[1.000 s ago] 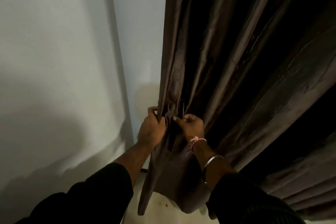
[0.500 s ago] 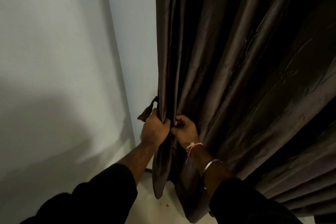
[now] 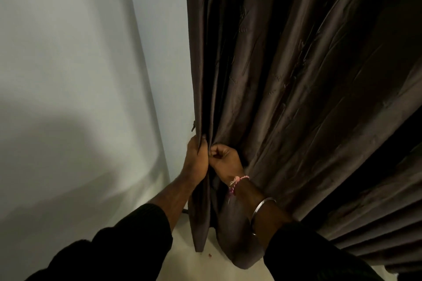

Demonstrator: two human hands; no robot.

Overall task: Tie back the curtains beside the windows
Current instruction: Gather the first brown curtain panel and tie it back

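Note:
A dark brown curtain (image 3: 285, 89) hangs in deep folds over the right half of the view, its hem just above the floor. My left hand (image 3: 195, 157) is clenched around the curtain's left edge, with folds bunched in its fist. Pressed against it from the right, my right hand (image 3: 225, 162) has its fingers curled on the same gathered folds. A short dark strip of fabric (image 3: 193, 126) pokes out at the curtain's edge just above my left hand; most of it is hidden. Both forearms reach up from black sleeves.
A pale wall (image 3: 68, 75) fills the left side and meets a second wall at a corner (image 3: 148, 98) just left of the curtain. Light floor (image 3: 182, 258) shows below the hem, with a small red speck (image 3: 209, 255) on it.
The loose strip that stuck out left of my left hand has been pulled in and is nearly hidden. Both hands have closed tighter together on the gathered edge.

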